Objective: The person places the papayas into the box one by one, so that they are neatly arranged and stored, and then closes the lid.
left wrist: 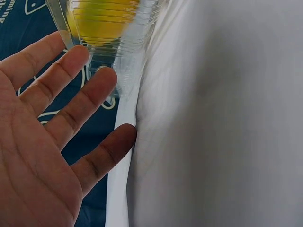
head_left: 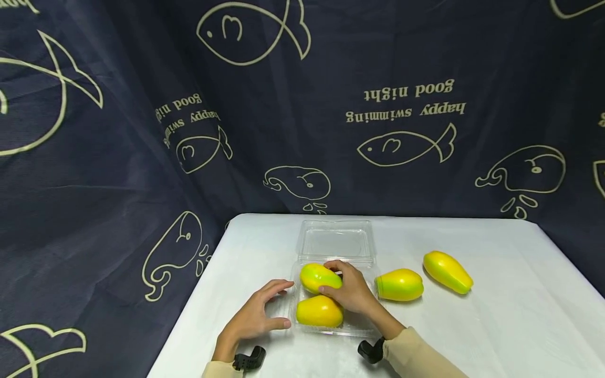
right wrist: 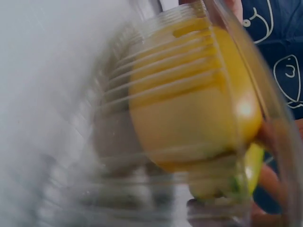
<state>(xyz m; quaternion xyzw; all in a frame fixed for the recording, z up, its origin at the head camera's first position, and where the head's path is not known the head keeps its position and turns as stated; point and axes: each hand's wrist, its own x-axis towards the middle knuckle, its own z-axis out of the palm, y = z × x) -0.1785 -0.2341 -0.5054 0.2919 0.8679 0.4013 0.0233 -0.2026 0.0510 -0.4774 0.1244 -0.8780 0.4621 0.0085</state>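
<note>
A clear plastic clamshell box (head_left: 356,332) lies with its lid (head_left: 335,242) folded back, away from me. Two yellow-green papayas sit in its left half, a far papaya (head_left: 317,277) and a near papaya (head_left: 320,312). My right hand (head_left: 353,290) grips the far one between thumb and fingers at its right end. Through the ribbed box wall, the right wrist view shows the near papaya (right wrist: 199,104) large, with fingers partly hidden behind it. My left hand (head_left: 255,314) is spread at the box's left side, holding nothing; in the left wrist view its fingertips (left wrist: 105,78) are close to the wall.
To the right of the box lies another papaya (head_left: 400,285), close to its edge. One more papaya (head_left: 448,271) rests farther right and back. All stand on a white-covered table (head_left: 515,315), with a dark blue printed cloth (head_left: 402,63) hanging behind and on the left.
</note>
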